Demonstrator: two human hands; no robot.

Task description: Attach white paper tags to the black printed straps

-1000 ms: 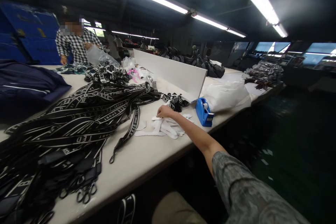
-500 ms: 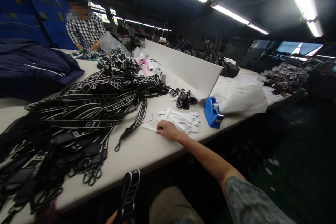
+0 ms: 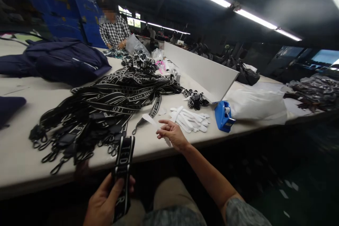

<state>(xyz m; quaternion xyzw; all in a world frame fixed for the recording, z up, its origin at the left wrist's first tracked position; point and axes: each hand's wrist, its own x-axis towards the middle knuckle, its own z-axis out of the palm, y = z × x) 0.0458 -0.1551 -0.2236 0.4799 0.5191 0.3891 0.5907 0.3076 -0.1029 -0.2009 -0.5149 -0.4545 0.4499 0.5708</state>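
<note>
My left hand (image 3: pixel 104 196) is closed around a folded black strap (image 3: pixel 124 159) with white lettering, held upright in front of the table edge. Thumb and fingers press its layers together. My right hand (image 3: pixel 173 135) is raised just over the table, with a thin white strip (image 3: pixel 149 119) pinched at its fingertips; the strip is somewhat blurred. Beside that hand lies a pile of white strips (image 3: pixel 189 120) with rounded ends. To its left, a large heap of black lettered straps (image 3: pixel 116 95) with metal hooks spreads over the table.
A blue tape dispenser (image 3: pixel 224 116) stands right of the white strips, near a white plastic bag (image 3: pixel 256 104). Behind is an upright white board (image 3: pixel 198 70). A navy bag (image 3: pixel 66 58) lies at left. A person in a checked shirt (image 3: pixel 114 31) works across the table.
My right hand has lifted off the white pile with a strip in its fingers. My left hand has come up into view with the folded strap. The view has turned left.
</note>
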